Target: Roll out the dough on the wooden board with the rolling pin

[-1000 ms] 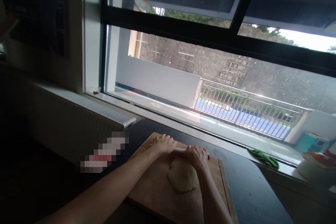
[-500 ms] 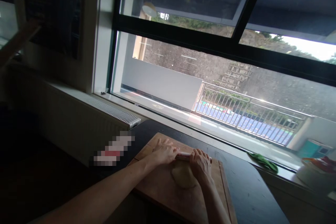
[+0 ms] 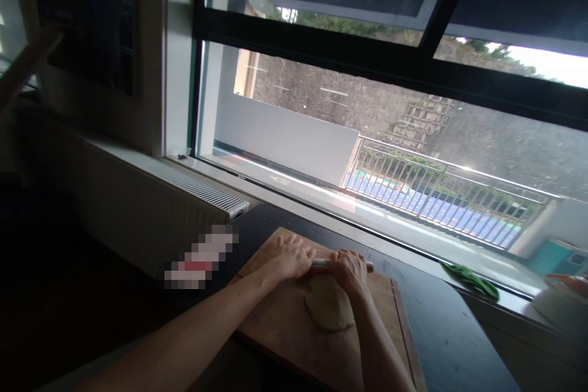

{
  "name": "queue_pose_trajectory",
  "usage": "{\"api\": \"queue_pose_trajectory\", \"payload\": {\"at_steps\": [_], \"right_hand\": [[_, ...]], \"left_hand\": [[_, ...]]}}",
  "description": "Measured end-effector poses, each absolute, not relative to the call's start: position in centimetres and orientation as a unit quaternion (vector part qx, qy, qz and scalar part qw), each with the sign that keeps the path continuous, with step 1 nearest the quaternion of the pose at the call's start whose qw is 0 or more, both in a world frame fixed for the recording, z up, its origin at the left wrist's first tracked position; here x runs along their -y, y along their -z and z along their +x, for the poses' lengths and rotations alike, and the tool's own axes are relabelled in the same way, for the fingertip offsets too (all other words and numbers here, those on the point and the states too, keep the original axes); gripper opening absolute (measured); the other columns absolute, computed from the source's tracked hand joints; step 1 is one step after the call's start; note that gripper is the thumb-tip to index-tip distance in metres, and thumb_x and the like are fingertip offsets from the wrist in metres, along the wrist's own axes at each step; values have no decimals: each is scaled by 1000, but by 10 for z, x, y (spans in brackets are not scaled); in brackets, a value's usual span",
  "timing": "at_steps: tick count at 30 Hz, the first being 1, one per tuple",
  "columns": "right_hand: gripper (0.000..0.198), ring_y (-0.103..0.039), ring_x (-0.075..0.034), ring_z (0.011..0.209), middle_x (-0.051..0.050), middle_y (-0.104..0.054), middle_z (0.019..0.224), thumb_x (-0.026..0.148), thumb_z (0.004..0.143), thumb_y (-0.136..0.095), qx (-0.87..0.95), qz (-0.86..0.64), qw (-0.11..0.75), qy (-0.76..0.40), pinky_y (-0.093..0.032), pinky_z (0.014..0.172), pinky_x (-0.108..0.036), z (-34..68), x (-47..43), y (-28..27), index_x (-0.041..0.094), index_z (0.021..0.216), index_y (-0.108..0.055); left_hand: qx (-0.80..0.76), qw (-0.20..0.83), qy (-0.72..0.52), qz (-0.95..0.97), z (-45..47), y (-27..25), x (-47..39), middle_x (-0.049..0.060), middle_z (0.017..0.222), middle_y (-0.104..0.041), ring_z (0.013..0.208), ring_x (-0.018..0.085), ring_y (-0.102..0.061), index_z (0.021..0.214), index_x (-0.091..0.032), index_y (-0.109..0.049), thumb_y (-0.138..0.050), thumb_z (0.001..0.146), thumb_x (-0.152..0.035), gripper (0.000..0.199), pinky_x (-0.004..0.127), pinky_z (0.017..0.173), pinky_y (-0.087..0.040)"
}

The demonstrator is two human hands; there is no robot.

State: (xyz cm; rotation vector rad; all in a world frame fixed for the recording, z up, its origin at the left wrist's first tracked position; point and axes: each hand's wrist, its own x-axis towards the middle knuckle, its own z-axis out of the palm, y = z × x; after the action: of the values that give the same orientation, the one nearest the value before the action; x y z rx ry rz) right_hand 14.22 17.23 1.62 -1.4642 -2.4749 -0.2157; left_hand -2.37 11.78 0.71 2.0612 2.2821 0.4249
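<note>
- Where the frame is lower centre, slightly right: dough [image 3: 329,305], one piece, pale, rolled flat, roundish with an uneven edge; upper edge close to the pin, contact hidden.
- Pin [image 3: 321,265]: one, slim, lying crosswise above the dough; middle and right tip visible.
- Left hand [image 3: 294,256]: bare, on the pin's left part; fingers close together, bent over it in a hold; underside hidden, grip tightness cannot be told.
- Right hand [image 3: 350,268]: bare, on the pin near its right tip; fingers curled down around it, knuckles up, little gap between them.
- Board [image 3: 280,331]: wooden, lower centre, set askew beneath dough and hands; strip along its right edge.
- Table [image 3: 445,324]: dark, under the board, running to the lower right.
- Cloth [image 3: 473,280]: green, crumpled, lower right, on the sill [image 3: 514,303].
- Bag-like item [image 3: 563,303]: pale, orange on top, right edge; exact kind unclear.
- Radiator [image 3: 174,177]: white, left of centre.
- Window [image 3: 312,46]: dark-framed, upper centre to right; railing [image 3: 441,187] beyond the glass.
</note>
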Motion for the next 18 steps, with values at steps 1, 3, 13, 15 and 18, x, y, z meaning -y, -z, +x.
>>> {"api": "queue_pose_trajectory", "payload": {"at_steps": [1, 3, 13, 15, 18], "right_hand": [[39, -55, -18, 96, -7, -66, 93, 25, 94, -29, 850, -503, 137, 77, -30, 86, -32, 144, -170, -15, 19, 81, -65], [41, -54, -18, 96, -6, -65, 93, 25, 95, -27, 848, -498, 160, 80, -29, 88, -31, 147, -164, -13, 19, 79, -64], [34, -51, -19, 106, -4, -64, 104, 26, 94, -29, 852, -467, 224, 74, -28, 92, -30, 165, -152, 0, 23, 95, -63], [36, -52, -20, 105, -4, -65, 101, 26, 94, -29, 856, -473, 194, 77, -28, 92, -32, 158, -154, -4, 23, 89, -64], [38, -55, -21, 98, -6, -67, 96, 23, 93, -29, 861, -483, 139, 80, -30, 88, -33, 145, -162, -13, 21, 81, -65]], "left_hand": [[-733, 19, -139, 666, -23, -6, -115, 10, 137, -49, 131, 33, -33, 116, -25, -61, -20, 93, -49, 52, 63, 104, -15], [-729, 10, -146, 669, -20, -5, -108, 9, 137, -50, 132, 33, -32, 114, -26, -62, -20, 92, -49, 52, 63, 104, -15], [-698, -81, -222, 677, 0, -2, -71, 9, 132, -54, 131, 28, -34, 123, -21, -56, -23, 93, -45, 51, 54, 109, -14], [-705, -74, -215, 671, -1, 1, -73, 11, 135, -51, 133, 30, -31, 128, -19, -53, -23, 93, -46, 53, 55, 109, -14], [-728, -46, -201, 654, -6, 3, -83, 12, 138, -47, 134, 31, -29, 129, -20, -52, -22, 92, -49, 56, 58, 108, -15]]}}
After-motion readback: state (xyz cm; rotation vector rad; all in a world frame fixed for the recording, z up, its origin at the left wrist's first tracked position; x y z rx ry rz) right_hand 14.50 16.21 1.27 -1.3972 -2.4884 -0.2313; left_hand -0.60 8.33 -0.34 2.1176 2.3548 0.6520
